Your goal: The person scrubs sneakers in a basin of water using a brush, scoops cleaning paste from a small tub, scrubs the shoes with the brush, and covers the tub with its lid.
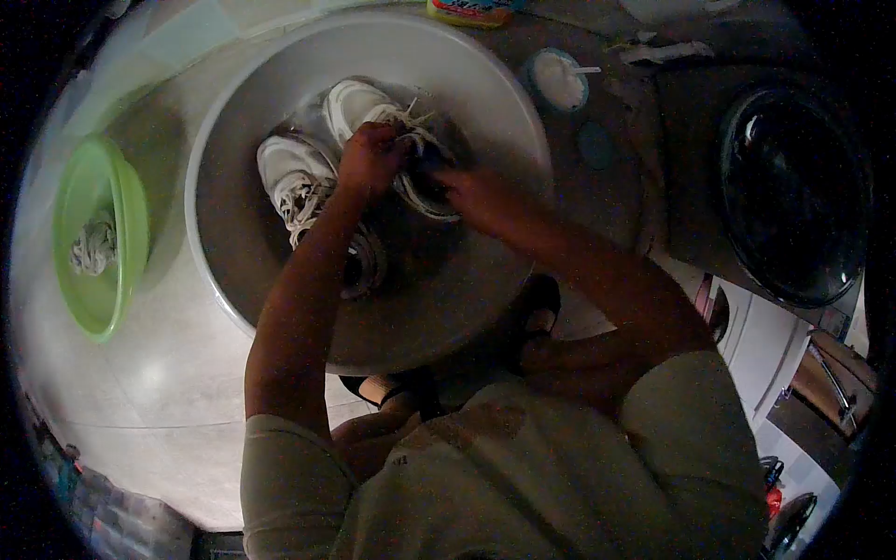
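Two white lace-up sneakers lie in a large grey basin. My left hand is closed at the laces of the sneaker on the right, and loose shoelace ends stick up beside its fingers. My right hand is bent in at the ankle opening of that same sneaker; its fingertips are dark and partly hidden. The other sneaker lies to the left, its laces loosened and its heel end partly behind my left forearm.
The grey basin stands on a pale floor. On the left is a green basin with a bundle of whitish laces or cloth. A small tub of white stuff with a stick sits at upper right, near a black oval basin.
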A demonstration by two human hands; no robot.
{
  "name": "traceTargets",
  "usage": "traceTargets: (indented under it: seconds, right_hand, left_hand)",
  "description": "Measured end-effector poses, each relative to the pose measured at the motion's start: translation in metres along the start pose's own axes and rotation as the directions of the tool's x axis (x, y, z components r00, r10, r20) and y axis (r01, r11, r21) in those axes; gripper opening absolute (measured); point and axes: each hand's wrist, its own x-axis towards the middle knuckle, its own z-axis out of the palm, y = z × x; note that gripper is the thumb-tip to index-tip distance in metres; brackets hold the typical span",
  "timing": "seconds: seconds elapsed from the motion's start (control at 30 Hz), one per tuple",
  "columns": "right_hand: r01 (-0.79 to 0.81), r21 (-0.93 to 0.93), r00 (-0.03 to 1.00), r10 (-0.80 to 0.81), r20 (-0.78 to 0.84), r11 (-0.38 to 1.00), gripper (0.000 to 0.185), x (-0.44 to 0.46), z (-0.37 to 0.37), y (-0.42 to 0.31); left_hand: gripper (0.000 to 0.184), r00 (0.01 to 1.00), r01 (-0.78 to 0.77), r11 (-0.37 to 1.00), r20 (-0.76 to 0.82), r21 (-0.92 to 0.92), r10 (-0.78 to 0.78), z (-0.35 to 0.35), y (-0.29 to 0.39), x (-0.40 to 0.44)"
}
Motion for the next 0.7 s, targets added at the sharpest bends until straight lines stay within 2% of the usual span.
traceTargets:
  seconds: [0.07,0.13,0.17,0.23,0.33,0.37,0.43,0.57,0.63,0.7]
  right_hand:
    - [-0.033,0.102,0.993,0.021,0.115,0.994,0.03,-0.014,-0.017,-0.004]
    - [0.001,-0.074,0.985,0.012,0.171,0.997,0.03,-0.027,-0.037,-0.032]
    - [0.013,-0.131,0.982,0.013,0.189,0.991,0.03,-0.029,-0.04,-0.038]
    - [0.026,-0.15,0.993,-0.008,0.117,0.988,0.032,-0.011,-0.025,-0.038]
    - [0.038,-0.158,0.999,-0.043,-0.031,0.987,0.034,0.016,-0.004,-0.033]
    - [0.037,-0.157,0.999,-0.043,-0.034,0.987,0.034,0.012,-0.004,-0.028]
    - [0.116,-0.429,0.981,-0.035,0.191,0.896,0.032,-0.003,-0.024,-0.045]
    - [0.115,-0.416,0.976,-0.025,0.216,0.902,0.03,-0.029,-0.037,-0.044]
    - [0.097,-0.368,0.99,-0.051,0.132,0.925,0.03,-0.01,-0.026,-0.028]
    - [0.059,-0.388,0.99,-0.002,0.144,0.92,0.031,0.0,-0.035,-0.045]
  left_hand:
    - [0.026,1.0,0.011,1.0,-0.012,0.027,-0.011,0.0,0.004,0.001]
    - [0.027,0.993,0.113,0.991,0.013,0.076,-0.115,0.002,0.001,0.001]
    - [0.027,0.994,0.109,0.991,0.016,0.075,-0.111,0.002,0.0,0.003]
    - [0.03,0.999,-0.013,0.992,0.05,0.124,0.007,0.001,0.0,0.003]
    - [0.033,0.999,-0.009,0.999,-0.031,0.036,0.01,-0.001,0.006,-0.004]
    - [0.033,1.0,-0.011,0.999,-0.029,0.038,0.012,-0.001,0.006,-0.005]
    - [0.033,0.999,0.022,0.998,-0.025,0.055,-0.021,-0.003,0.002,-0.003]
    - [0.033,0.999,0.054,0.994,0.005,0.091,-0.054,-0.004,0.004,-0.003]
    - [0.032,0.995,0.093,0.995,0.033,0.023,-0.094,-0.003,-0.003,0.002]
    - [0.032,0.996,0.089,0.996,0.017,0.008,-0.089,-0.007,0.003,-0.001]
